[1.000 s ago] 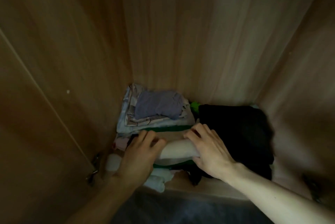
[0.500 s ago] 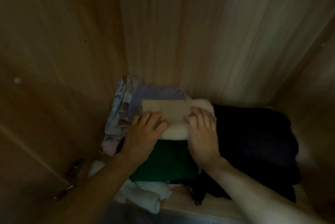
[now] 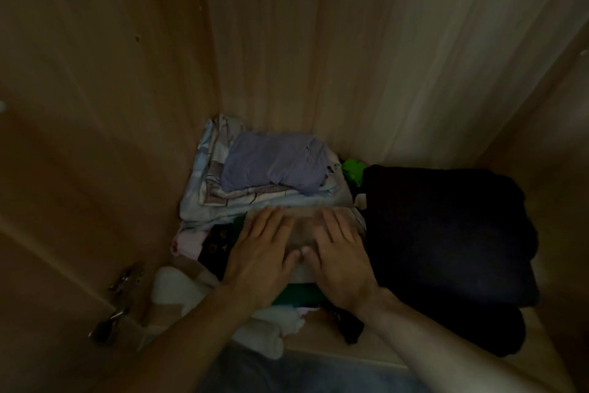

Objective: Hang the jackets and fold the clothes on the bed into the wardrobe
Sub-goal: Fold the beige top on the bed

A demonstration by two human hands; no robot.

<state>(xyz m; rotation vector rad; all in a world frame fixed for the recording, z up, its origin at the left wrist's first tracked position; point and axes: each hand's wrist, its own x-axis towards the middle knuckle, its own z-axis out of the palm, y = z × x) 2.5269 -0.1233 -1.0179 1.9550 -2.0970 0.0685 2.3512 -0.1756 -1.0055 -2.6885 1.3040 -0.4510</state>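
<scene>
A folded beige garment (image 3: 302,230) lies on top of a dark green folded piece (image 3: 302,292) in the middle of a dim wardrobe compartment. My left hand (image 3: 259,251) lies flat on its left half, fingers straight. My right hand (image 3: 341,251) presses flat on its right half, thumbs nearly touching. Behind them sits a lilac garment (image 3: 274,161) on a pale patterned stack (image 3: 204,188). A large folded black garment (image 3: 446,233) fills the right side.
Wooden wardrobe walls (image 3: 287,42) close in at the back and both sides. A metal hinge (image 3: 119,300) is on the left wall. White rolled cloth (image 3: 271,335) lies at the shelf front, a bright green item (image 3: 353,169) at the back.
The beige garment has been set down on the green piece and both hands have flattened out on top of it, where before they held its edges.
</scene>
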